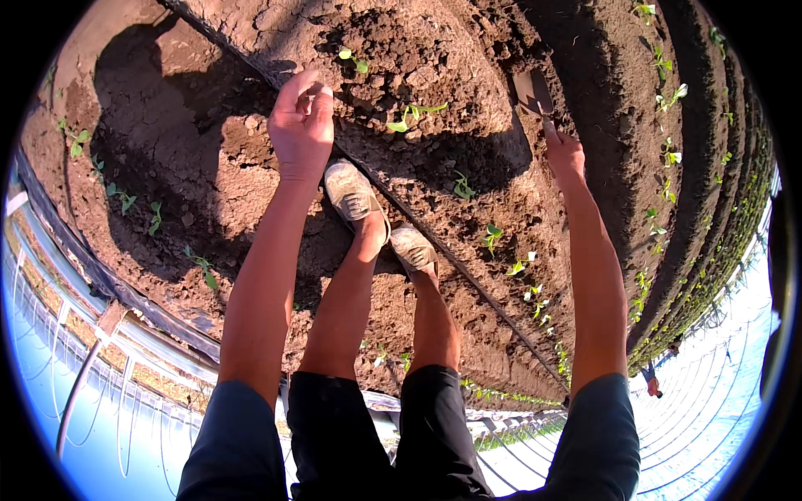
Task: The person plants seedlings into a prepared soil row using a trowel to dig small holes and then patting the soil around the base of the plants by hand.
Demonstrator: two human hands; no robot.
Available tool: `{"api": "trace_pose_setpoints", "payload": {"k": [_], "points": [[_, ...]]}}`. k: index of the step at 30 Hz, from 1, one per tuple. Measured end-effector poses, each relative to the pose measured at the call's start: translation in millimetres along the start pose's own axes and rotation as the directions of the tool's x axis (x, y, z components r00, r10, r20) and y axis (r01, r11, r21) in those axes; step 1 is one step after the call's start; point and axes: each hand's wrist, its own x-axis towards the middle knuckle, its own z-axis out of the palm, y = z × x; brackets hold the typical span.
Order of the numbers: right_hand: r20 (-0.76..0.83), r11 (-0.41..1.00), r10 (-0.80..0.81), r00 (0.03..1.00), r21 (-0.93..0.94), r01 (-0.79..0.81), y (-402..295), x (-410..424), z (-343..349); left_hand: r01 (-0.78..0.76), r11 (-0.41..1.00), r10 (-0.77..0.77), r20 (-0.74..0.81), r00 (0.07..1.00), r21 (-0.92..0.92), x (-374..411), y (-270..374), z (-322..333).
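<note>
My left hand [302,128] hangs above the soil with thumb and fingers loosely curled and a gap between them; I see nothing in it. A black drip irrigation line [463,269] runs diagonally past that hand and my shoes. In my right hand [566,155] is the handle of a hand trowel, its flat metal blade [532,91] against the dark soil at the bed's edge. Between the hands, a leafy seedling [410,118] and a smaller seedling [354,61] stand in crumbly soil. Another seedling [462,186] grows in shadow nearer my feet.
My canvas shoes [352,193] stand beside the drip line. More seedlings [119,195] grow at left, and planted ridges [667,113] with shaded furrows curve away at right. Greenhouse framing [81,369] borders the left. A distant person [653,383] is at lower right.
</note>
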Motion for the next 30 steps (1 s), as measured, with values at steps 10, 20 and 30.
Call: {"api": "trace_pose_setpoints", "payload": {"k": [10, 20, 30], "points": [[0.150, 0.785, -0.007, 0.989, 0.614, -0.088, -2.2, -22.5, -0.2, 0.367, 0.924, -0.382, 0.238, 0.893, 0.106, -177.9, 86.6, 6.4], [0.252, 0.731, -0.320, 0.913, 0.679, 0.069, -67.4, -227.6, -78.5, 0.525, 0.816, -0.518, 0.095, 0.850, -0.242, -225.5, 101.8, 5.8], [0.611, 0.801, -0.231, 0.758, 0.561, -0.208, -166.0, -292.6, 13.2, 0.306, 0.861, -0.443, -0.304, 0.844, -0.405, -192.9, 76.0, -17.0]]}}
